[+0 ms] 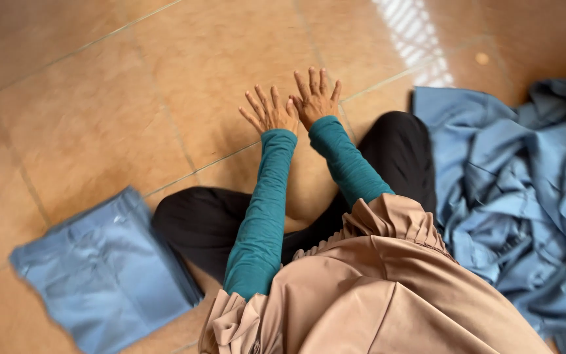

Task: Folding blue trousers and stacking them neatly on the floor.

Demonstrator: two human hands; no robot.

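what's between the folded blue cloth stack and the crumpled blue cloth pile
In the head view, the person's crossed black-trousered legs and teal-sleeved arms lie between the folded blue cloth stack and the crumpled blue cloth pile.

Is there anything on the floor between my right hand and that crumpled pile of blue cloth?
Nothing loose lies between them. The right hand hovers, fingers spread, over bare floor tile; the crumpled blue cloth pile lies to its right. Only your own black-clad knee sits along that path, beside the pile's edge.

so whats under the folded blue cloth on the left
The folded blue cloth lies flat on the tan tile floor, beside a black-clad knee. Whatever lies beneath it is covered. Both hands are spread open, away from it.
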